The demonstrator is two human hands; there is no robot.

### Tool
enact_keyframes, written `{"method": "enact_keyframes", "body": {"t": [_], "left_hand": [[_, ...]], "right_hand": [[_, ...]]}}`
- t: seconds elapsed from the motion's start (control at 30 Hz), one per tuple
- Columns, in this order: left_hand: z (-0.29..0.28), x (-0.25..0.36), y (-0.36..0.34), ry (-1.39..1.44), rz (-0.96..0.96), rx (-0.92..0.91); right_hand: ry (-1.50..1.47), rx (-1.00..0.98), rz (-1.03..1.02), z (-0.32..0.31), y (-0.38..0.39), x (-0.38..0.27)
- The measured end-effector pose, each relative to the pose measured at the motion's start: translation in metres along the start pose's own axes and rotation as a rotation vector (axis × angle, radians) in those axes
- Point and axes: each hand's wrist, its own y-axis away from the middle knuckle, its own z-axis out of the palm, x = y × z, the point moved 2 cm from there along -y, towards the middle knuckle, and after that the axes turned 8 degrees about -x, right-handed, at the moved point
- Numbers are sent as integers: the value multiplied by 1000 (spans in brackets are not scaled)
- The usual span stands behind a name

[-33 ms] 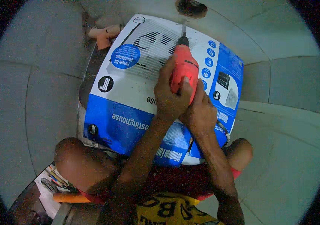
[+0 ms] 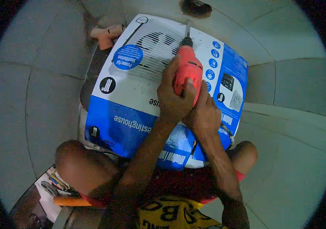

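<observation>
Both my hands hold a red power drill (image 2: 188, 65) over a large blue and white cardboard box (image 2: 128, 114) printed with a picture of a ventilation fan. My left hand (image 2: 170, 100) wraps the drill's body from the left. My right hand (image 2: 205, 113) grips the handle just behind and below it. The drill's bit (image 2: 187, 29) points away from me, toward a dark round hole (image 2: 196, 7) in the grey surface beyond the box. The box rests in front of my bare knees.
A pale orange object (image 2: 106, 34) lies at the box's far left corner. Several small tools and an orange-handled item (image 2: 58, 185) sit beside my left knee. Grey tiled surfaces surround the box on all sides.
</observation>
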Motion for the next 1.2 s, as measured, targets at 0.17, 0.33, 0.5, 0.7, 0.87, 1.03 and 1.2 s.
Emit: {"method": "enact_keyframes", "body": {"t": [0.17, 0.33, 0.5, 0.7, 0.87, 1.03, 1.2], "left_hand": [[-4, 0, -2, -44, -11, 4], [0, -3, 0, -33, 5, -9], [-3, -2, 0, -41, 8, -8], [-6, 4, -4, -35, 36, 5], [-6, 4, -3, 17, 4, -2], [-6, 4, -3, 19, -11, -16], [-8, 1, -4, 27, -18, -16]], "right_hand": [[109, 58, -117, 4, -1, 1], [82, 13, -133, -2, -1, 3], [69, 14, -155, -5, -2, 1], [0, -37, -112, -5, 0, -3], [13, 18, -98, -4, 1, -4], [28, 6, -123, -5, 2, -4], [8, -65, -93, -10, 0, -8]]}}
